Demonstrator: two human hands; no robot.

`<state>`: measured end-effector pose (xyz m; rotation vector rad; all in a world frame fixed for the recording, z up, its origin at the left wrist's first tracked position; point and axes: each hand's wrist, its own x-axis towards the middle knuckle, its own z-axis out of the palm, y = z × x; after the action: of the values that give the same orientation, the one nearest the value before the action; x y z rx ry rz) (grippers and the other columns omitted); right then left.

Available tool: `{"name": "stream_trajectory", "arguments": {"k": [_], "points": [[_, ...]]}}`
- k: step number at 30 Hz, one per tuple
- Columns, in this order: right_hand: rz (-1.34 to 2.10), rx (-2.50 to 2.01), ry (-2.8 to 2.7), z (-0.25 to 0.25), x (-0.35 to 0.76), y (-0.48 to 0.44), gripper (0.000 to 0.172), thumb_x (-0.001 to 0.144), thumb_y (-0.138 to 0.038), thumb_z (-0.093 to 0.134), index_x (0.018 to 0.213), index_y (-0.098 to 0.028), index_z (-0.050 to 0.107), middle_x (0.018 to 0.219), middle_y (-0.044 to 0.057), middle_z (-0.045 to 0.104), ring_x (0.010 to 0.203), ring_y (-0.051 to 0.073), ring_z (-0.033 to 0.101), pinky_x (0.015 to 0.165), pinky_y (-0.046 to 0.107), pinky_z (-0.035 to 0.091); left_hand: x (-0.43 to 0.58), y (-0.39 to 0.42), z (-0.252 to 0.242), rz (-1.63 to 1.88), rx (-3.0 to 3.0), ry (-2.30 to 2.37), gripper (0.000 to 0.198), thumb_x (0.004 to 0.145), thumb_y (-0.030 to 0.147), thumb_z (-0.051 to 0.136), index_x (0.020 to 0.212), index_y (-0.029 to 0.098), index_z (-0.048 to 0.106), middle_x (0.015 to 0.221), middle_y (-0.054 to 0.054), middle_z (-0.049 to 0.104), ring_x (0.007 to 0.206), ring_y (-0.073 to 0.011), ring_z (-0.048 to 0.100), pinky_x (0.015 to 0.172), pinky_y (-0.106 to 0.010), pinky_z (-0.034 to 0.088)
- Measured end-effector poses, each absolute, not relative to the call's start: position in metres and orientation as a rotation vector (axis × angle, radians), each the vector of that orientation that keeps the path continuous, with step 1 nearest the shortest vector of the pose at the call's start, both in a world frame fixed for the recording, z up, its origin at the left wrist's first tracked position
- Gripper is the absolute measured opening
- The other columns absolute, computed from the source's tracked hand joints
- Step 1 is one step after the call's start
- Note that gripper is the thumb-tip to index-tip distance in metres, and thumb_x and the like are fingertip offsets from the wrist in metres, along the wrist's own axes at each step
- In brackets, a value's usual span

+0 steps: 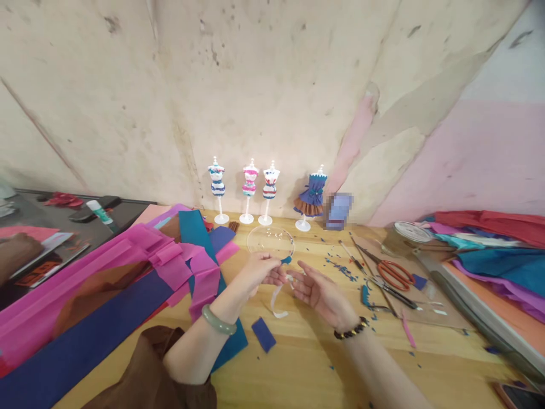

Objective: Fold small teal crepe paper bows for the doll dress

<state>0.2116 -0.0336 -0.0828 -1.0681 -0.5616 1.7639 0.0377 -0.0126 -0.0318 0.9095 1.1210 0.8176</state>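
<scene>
My left hand [266,271], with a green bangle at its wrist, has its fingers pinched together at a small teal piece [286,260] and the top of a whitish strip. The strip [277,304] hangs curled between the hands. My right hand [317,291], with a dark beaded bracelet, faces it with bent fingers close to the strip's top; its fingertips are too blurred to tell what they hold. Behind the hands lies a clear round dish [271,241] with tiny shiny bits. A blue rectangle of paper [264,334] lies below the strip.
Small dress forms [269,187] stand by the wall, one in a blue and brown dress [314,193]. Colourful crepe paper [128,272] covers the left. Orange-handled scissors [395,275], pliers [394,292], blue scraps and a tape roll [412,232] lie right. A person's hand [17,255] shows far left.
</scene>
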Motion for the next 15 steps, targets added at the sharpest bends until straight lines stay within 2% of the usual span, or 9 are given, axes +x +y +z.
{"name": "stream_trajectory", "arguments": {"k": [4,7,10,12,15], "points": [[1.772,-0.992,-0.333,-0.083,0.222,-0.03,0.015,0.087,-0.014,0.054,0.098,-0.022,0.061,0.099,0.002,0.075,0.065,0.009,0.07,0.067,0.024,0.059,0.035,-0.011,-0.036,0.805,0.903,1.104,0.016,0.078,0.015,0.057,0.062,0.012,0.057,0.053,-0.005,0.066,0.047,-0.012,0.062,0.055,-0.024,0.05],[1.664,-1.061,-0.499,-0.079,0.224,-0.038,0.007,0.081,-0.021,0.065,0.088,-0.022,0.065,0.085,0.0,0.076,0.054,0.008,0.065,0.059,0.021,0.056,0.033,-0.01,-0.037,0.824,0.89,1.09,0.017,0.079,0.013,0.056,0.062,0.012,0.058,0.055,-0.005,0.066,0.049,-0.0119,0.063,0.055,-0.023,0.05],[1.668,-1.213,-0.968,-0.072,0.212,-0.053,0.019,0.071,-0.033,0.076,0.08,-0.018,0.068,0.075,0.002,0.074,0.046,0.008,0.061,0.048,0.019,0.05,0.033,-0.009,-0.039,0.832,0.87,1.07,0.018,0.08,0.012,0.054,0.062,0.012,0.058,0.055,-0.005,0.066,0.05,-0.0121,0.063,0.055,-0.023,0.05],[1.665,-1.264,-1.203,-0.071,0.199,-0.061,0.024,0.067,-0.038,0.077,0.079,-0.017,0.069,0.073,0.001,0.072,0.048,0.01,0.062,0.05,0.021,0.049,0.034,-0.009,-0.04,0.829,0.855,1.052,0.019,0.081,0.012,0.053,0.062,0.013,0.058,0.055,-0.005,0.066,0.05,-0.0116,0.063,0.055,-0.022,0.05],[1.589,-1.282,-1.321,-0.074,0.182,-0.068,0.025,0.07,-0.042,0.07,0.076,-0.018,0.067,0.068,-0.001,0.068,0.05,0.012,0.064,0.053,0.023,0.05,0.035,-0.009,-0.039,0.822,0.839,1.022,0.019,0.082,0.011,0.053,0.063,0.012,0.058,0.056,-0.004,0.066,0.051,-0.0112,0.064,0.054,-0.021,0.05]]}}
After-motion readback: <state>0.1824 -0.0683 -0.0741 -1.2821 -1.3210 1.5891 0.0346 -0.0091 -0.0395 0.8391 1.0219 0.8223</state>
